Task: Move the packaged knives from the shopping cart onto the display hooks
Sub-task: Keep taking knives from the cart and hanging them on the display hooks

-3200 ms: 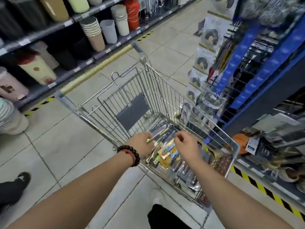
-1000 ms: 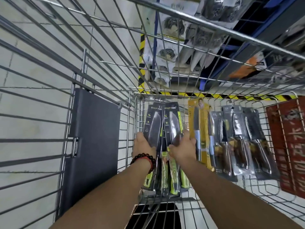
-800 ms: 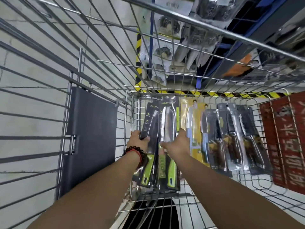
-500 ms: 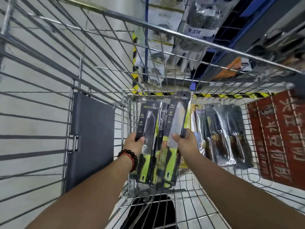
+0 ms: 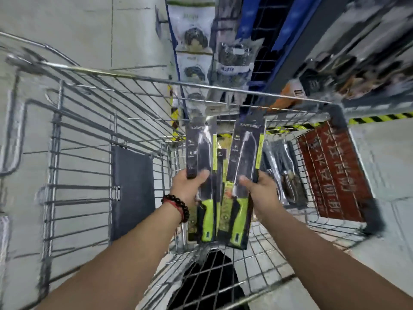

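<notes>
over the cart (image 5: 138, 104), each hand grips a packaged knife: left hand (image 5: 188, 186), right hand (image 5: 260, 189)

The cart (image 5: 73, 139) is open above; its wire walls flank both hands, the top rail (image 5: 201, 85) crossing ahead.

Pale tiled floor (image 5: 78, 30) beside blue shelving (image 5: 288, 30) with hazard-striped base.
</notes>
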Demonstrator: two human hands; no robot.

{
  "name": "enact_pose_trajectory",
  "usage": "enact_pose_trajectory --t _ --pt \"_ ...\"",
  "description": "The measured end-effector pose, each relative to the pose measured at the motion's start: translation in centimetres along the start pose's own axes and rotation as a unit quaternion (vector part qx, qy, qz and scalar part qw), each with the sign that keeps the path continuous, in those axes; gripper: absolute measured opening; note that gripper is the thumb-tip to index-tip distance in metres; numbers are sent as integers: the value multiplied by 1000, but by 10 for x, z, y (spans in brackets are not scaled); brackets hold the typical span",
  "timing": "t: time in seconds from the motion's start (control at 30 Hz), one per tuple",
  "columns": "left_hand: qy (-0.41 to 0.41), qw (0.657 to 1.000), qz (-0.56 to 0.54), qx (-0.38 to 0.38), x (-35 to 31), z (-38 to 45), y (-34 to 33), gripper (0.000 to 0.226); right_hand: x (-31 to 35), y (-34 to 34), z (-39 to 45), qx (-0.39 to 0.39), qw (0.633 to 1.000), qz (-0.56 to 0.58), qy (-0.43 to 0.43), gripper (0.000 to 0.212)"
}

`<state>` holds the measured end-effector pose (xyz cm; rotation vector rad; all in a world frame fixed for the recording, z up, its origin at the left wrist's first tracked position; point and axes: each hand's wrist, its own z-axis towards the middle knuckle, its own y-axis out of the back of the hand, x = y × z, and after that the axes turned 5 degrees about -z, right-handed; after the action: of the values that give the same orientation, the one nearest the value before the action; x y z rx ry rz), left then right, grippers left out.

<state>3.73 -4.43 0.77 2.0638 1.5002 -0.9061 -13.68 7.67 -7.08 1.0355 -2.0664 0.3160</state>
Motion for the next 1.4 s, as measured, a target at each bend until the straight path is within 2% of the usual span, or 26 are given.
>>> enact_pose_trajectory --t 0.03,0.07,0.13,0.17,0.27,0.33,0.4,0.47,0.57,0.6,0.63,0.7,0.73,0.8,0.93,1.07,1.13,1.23,1.4 --pt "-29 999 27 8 -15 -18 -4 15 14 6 -15 3 1000 16 3 111" --pt "-46 998 49 11 -31 -35 -8 14 36 8 -37 -2 1000 29 2 100" --pt "-75 994 67 36 -61 -69 -15 16 99 12 -98 -12 999 44 21 57" --pt "-100 991 80 40 -77 -87 -19 18 120 19 -121 -6 998 50 33 41" --pt "-160 981 95 59 -124 -146 -30 10 166 44 -178 -4 993 62 104 28" --pt "-192 972 112 82 -139 -182 -34 4 183 58 -214 -10 987 61 150 25" --pt "-235 958 125 105 -146 -215 -37 10 191 71 -248 -31 981 75 173 27" --pt "-262 951 107 124 -146 -241 -40 29 193 84 -284 -50 976 82 196 28" --pt "-297 935 113 156 -140 -283 -44 69 183 99 -335 -85 969 84 216 27" --pt "-309 927 122 174 -135 -295 -47 70 177 104 -351 -95 967 85 221 27" --pt "-320 919 133 187 -130 -307 -49 61 171 110 -365 -104 965 85 226 27" --pt "-337 907 157 197 -122 -335 -55 28 159 122 -394 -124 961 85 231 26" --pt "-354 898 169 199 -119 -346 -59 23 156 128 -407 -134 959 84 235 26" --pt "-371 887 175 210 -113 -366 -67 19 151 142 -433 -147 955 86 243 26" --pt "-388 874 176 232 -112 -399 -92 25 147 178 -465 -180 947 99 248 22" --pt "-390 866 190 249 -107 -427 -132 10 144 225 -476 -218 933 119 260 20" --pt "-397 862 189 251 -105 -434 -158 8 144 251 -480 -222 928 126 270 21" --pt "-399 862 178 256 -100 -448 -204 21 144 296 -482 -224 925 127 279 20" --pt "-402 862 168 260 -89 -476 -296 13 148 391 -479 -226 923 126 285 18"
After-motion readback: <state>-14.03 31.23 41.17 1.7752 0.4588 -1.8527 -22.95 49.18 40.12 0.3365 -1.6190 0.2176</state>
